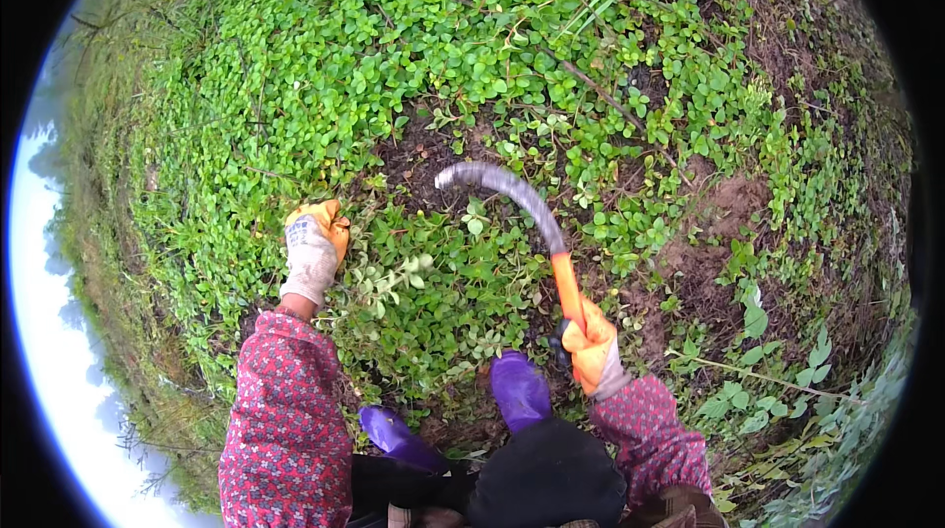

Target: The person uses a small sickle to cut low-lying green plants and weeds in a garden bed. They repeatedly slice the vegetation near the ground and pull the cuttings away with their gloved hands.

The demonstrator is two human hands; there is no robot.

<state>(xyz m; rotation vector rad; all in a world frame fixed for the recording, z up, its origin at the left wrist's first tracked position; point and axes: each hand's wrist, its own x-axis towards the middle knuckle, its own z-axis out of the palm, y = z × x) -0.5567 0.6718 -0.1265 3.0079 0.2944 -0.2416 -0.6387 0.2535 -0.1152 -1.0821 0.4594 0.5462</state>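
My right hand point(590, 347), in an orange-coated work glove, grips the orange handle point(568, 288) of a sickle. Its curved metal blade point(517, 188) is blurred and arcs up and left, the tip over a dark bare patch among the plants. My left hand point(317, 247) wears a matching glove with a pale knit back that bears writing. Its fingers are curled into a fist at the leafy ground cover; whether stems are inside it is hidden. Beside that fist lies a sprig with pale leaves point(387, 281).
Low green ground cover point(332, 70) spreads ahead. Purple boots point(520, 391) stand close below the blade. A thin dry branch point(605, 96) crosses the plants, with loose brown soil point(727, 207) to the right. Taller leafy stems point(753, 399) grow at lower right.
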